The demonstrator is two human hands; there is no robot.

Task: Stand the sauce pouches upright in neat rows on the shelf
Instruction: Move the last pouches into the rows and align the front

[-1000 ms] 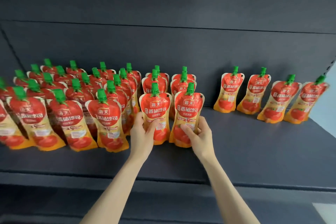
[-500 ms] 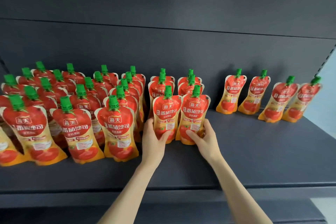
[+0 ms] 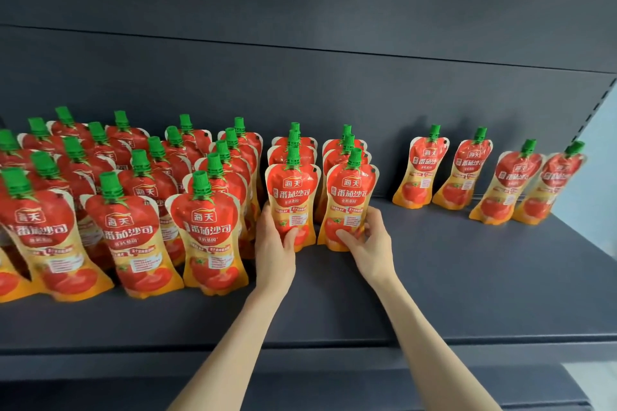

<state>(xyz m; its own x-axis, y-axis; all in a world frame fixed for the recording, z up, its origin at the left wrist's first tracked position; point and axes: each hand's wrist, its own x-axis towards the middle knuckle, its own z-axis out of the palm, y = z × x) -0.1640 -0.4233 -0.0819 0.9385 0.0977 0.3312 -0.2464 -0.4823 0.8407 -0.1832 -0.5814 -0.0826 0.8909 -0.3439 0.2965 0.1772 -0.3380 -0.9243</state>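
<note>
Head view: both hands are at the front of two short columns of sauce pouches near the middle of the shelf (image 3: 467, 277).
Left hand (image 3: 275, 243): wrapped around the lower part of the left front pouch (image 3: 293, 203), thumb across its face, fingers behind it out of sight.
Right hand (image 3: 370, 243): closed on the lower part of the right front pouch (image 3: 350, 207), thumb on the front, fingers curled around its right edge.
Where the pouches stand: both held pouches are upright, bases on or just at the shelf, directly in front of two more pouches in each column.
Step in hand: seating this pair, as I judge it.
Doing it well: press each base flat, keep the green caps in line with those behind, square the printed faces forward, and let go only once neither pouch leans; the right one tilts slightly right.
Neighbours: the packed block of pouches (image 3: 133, 210) on the left runs further forward; four single pouches (image 3: 484, 177) stand well apart at the back right.
Hard to make out: the bases under the palms, so real contact with the shelf cannot be told.
Cut off: the leftmost pouches pass the frame edge.
Blurred: the far-right pouches' print.
</note>
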